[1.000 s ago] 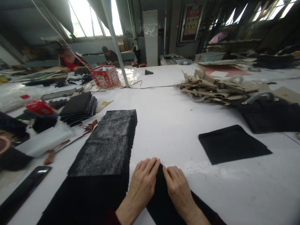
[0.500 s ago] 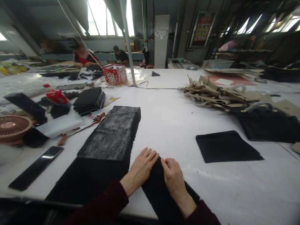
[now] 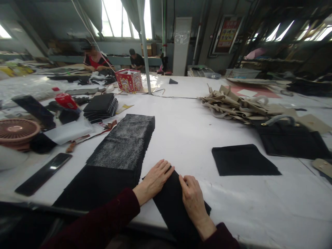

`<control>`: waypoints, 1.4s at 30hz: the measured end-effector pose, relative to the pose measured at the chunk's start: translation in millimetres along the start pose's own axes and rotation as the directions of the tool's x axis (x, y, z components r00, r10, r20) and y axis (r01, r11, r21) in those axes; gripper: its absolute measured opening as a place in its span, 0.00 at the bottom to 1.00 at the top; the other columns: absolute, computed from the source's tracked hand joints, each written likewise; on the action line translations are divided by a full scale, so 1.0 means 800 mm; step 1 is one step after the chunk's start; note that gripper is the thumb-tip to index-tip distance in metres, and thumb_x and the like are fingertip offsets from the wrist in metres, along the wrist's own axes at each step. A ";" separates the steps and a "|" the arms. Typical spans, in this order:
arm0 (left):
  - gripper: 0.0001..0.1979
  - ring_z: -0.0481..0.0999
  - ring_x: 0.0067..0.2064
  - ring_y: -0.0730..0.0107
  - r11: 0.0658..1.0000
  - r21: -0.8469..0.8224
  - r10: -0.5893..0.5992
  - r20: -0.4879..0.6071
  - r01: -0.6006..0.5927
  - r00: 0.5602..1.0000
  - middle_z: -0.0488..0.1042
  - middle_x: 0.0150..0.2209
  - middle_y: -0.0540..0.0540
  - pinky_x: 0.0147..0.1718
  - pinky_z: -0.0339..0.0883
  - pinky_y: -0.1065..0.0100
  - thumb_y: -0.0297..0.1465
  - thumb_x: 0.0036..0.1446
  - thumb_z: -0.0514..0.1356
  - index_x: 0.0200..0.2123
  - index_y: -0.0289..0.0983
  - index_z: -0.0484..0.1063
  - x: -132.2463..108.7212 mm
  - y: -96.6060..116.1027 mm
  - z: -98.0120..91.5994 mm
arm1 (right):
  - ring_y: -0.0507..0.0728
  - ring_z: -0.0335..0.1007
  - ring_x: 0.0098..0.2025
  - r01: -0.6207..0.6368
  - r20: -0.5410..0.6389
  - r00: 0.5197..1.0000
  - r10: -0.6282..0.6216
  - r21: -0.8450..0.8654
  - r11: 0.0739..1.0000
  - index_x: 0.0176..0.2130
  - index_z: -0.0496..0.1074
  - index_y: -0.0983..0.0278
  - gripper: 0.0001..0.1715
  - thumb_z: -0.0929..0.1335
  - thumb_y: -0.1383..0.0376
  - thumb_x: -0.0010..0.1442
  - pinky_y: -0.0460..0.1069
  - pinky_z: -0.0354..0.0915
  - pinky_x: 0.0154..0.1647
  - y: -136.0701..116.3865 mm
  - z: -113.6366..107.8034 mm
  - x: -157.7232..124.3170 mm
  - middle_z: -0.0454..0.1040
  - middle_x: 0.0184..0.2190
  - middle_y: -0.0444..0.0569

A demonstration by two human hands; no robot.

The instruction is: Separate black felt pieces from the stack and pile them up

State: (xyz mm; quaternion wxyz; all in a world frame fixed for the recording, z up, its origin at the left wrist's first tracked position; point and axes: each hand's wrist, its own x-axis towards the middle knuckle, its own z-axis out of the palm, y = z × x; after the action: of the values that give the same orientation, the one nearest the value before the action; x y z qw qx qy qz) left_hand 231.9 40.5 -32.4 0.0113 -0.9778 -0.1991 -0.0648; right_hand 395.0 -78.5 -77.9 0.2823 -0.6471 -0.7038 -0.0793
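A folded piece of black fabric (image 3: 172, 204) lies slanted at the near edge of the table, between my hands. My left hand (image 3: 155, 180) is closed over its upper left edge, fingers pressed together. On the right edge, my right hand (image 3: 193, 199) grips the fabric with curled fingers and the thumb along the top. Part of the fabric is hidden under both hands. Left of them rests a tall stack of black fabric pieces (image 3: 103, 186), its far half showing a speckled grey surface. Another black fabric piece (image 3: 243, 160) lies flat to the right.
A phone (image 3: 44, 174), a pink fan (image 3: 18, 133) and a smaller black stack (image 3: 101, 107) are at the left. Beige pieces (image 3: 233, 105) are heaped at the back right, near a black bag-like panel (image 3: 293, 140). A pole (image 3: 145, 52) rises behind; two people sit farther off.
The view has shifted slightly. Both hands remain on the black fabric, the left at its upper edge and the right at its right edge; the fabric's far end appears slightly more folded over.
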 end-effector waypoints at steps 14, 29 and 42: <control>0.31 0.62 0.60 0.60 0.995 0.058 0.076 0.094 -0.082 0.993 0.65 0.56 0.41 0.65 0.47 0.56 0.18 0.57 0.52 0.64 0.36 0.56 0.007 0.009 -0.001 | 0.60 0.60 0.40 -0.050 0.043 0.998 0.050 -0.003 0.999 0.53 0.68 0.72 0.19 0.59 0.78 0.65 0.55 0.63 0.42 0.001 -0.021 -0.019 0.66 0.37 0.54; 0.29 0.65 0.56 0.59 0.986 0.069 0.140 0.117 -0.149 0.983 0.66 0.53 0.42 0.61 0.55 0.56 0.19 0.61 0.51 0.64 0.38 0.56 0.013 0.025 -0.004 | 0.61 0.61 0.41 -0.076 0.091 0.993 0.077 -0.011 0.997 0.54 0.68 0.72 0.20 0.62 0.76 0.64 0.55 0.62 0.42 0.006 -0.042 -0.044 0.67 0.38 0.54; 0.30 0.65 0.58 0.58 0.973 0.090 0.198 0.156 -0.214 0.968 0.65 0.56 0.40 0.58 0.58 0.57 0.20 0.62 0.51 0.66 0.40 0.52 0.012 0.040 -0.009 | 0.61 0.61 0.40 -0.044 0.085 0.995 0.046 -0.021 0.999 0.54 0.68 0.73 0.21 0.61 0.78 0.62 0.55 0.62 0.40 0.015 -0.056 -0.065 0.67 0.37 0.54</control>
State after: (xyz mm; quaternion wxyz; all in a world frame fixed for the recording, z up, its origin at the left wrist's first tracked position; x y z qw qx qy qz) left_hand 252.0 14.1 -24.1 0.0550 -0.9933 -0.0998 0.0192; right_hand 419.7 -143.0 -69.8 0.2473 -0.6683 -0.6997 -0.0518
